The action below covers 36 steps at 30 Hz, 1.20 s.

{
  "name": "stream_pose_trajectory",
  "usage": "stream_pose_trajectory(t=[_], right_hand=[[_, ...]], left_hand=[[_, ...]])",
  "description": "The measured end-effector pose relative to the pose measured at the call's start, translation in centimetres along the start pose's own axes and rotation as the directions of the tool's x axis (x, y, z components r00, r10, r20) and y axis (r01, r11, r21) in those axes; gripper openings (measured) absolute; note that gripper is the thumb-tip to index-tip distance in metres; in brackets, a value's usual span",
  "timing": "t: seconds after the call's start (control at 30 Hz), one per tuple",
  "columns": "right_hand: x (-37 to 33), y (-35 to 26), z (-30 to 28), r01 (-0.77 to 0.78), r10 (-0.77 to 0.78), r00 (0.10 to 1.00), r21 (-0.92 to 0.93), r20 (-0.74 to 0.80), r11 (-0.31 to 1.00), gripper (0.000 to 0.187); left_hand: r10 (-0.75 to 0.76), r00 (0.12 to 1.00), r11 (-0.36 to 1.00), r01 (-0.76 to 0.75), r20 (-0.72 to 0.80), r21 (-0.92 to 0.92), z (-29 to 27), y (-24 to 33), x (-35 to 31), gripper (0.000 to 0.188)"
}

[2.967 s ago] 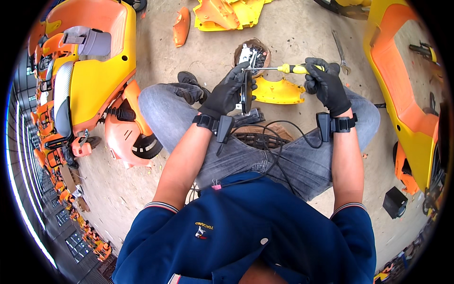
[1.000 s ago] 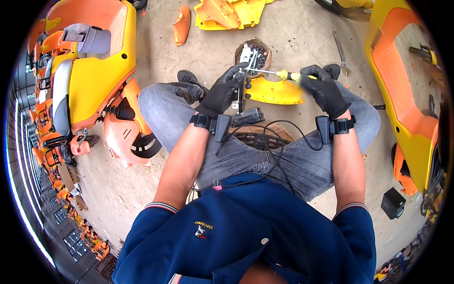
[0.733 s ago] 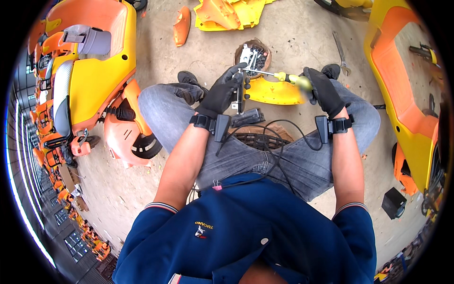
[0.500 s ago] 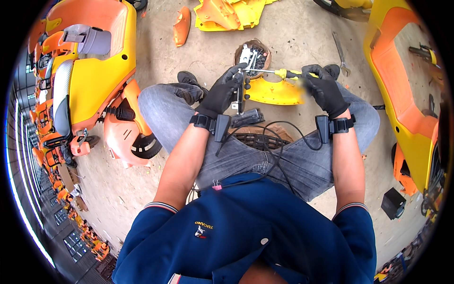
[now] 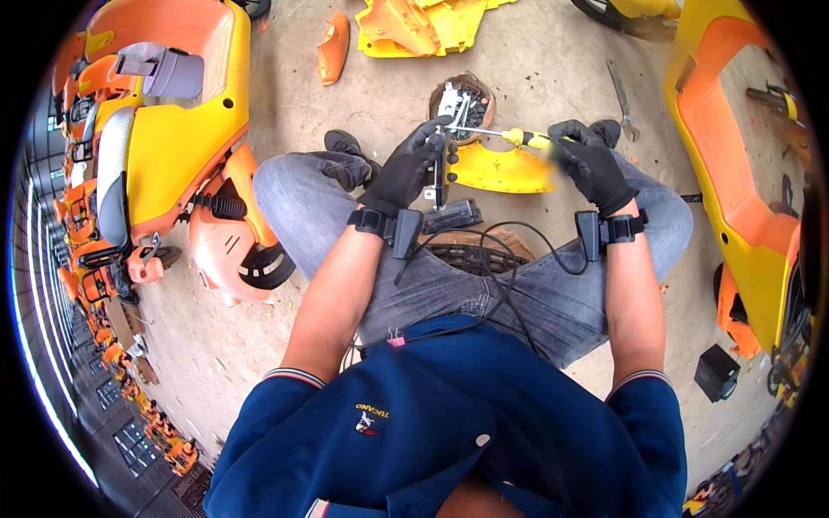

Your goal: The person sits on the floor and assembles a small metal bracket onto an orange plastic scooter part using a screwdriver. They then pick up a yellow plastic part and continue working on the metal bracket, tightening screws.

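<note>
Gloves on, we've got our left hand (image 5: 406, 168) clamped round a small dark part (image 5: 441, 168) held upright over our knees, screwdriver (image 5: 505, 135) tip on its top, right hand (image 5: 591, 164) fisted round the yellow handle

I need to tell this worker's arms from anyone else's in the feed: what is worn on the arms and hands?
Both hands wear black gloves: left hand, right hand. Each wrist carries a black strap with a small black box: left wrist unit, right wrist unit. A thin black cable loops between them across the lap. Forearms are bare; the navy short sleeves end in striped cuffs.
</note>
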State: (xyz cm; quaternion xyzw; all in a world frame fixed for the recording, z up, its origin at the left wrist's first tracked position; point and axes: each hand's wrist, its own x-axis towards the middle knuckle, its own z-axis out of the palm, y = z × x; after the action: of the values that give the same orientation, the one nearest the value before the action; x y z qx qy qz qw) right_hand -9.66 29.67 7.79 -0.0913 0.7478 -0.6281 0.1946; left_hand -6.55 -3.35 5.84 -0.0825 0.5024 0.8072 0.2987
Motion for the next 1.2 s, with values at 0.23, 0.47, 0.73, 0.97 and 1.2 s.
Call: stream_pose_trajectory(t=[0.23, 0.47, 0.73, 0.97, 1.2], right_hand=[[0.5, -0.4, 0.6, -0.151, 0.147, 0.988, -0.074, -0.051, 0.986, 0.032], [0.6, 0.1, -0.1, -0.212, 0.217, 0.976, 0.167, -0.012, 0.963, 0.034], [0.7, -1.0, 0.8, -0.32, 0.335, 0.94, 0.167, -0.07, 0.932, 0.034], [0.7, -0.2, -0.4, -0.257, 0.266, 0.964, 0.207, -0.014, 0.944, 0.03], [0.7, -1.7, 1.3, -0.196, 0.266, 0.948, 0.336, -0.174, 0.921, 0.023]], left_hand=[[0.004, 0.998, 1.0, -0.005, -0.065, -0.007, 1.0, 0.1, -0.2, 0.046], [-0.002, 0.999, 1.0, 0.003, -0.032, 0.03, 0.2, -0.1, -0.1, 0.052], [-0.018, 1.0, 0.998, 0.019, -0.007, 0.055, -0.1, -0.2, 0.0, 0.056], [-0.02, 1.0, 0.998, 0.019, 0.013, 0.052, 0.0, -0.1, 0.1, 0.056], [0.005, 1.0, 0.998, -0.007, 0.03, 0.058, -0.4, -0.7, 0.2, 0.055]])
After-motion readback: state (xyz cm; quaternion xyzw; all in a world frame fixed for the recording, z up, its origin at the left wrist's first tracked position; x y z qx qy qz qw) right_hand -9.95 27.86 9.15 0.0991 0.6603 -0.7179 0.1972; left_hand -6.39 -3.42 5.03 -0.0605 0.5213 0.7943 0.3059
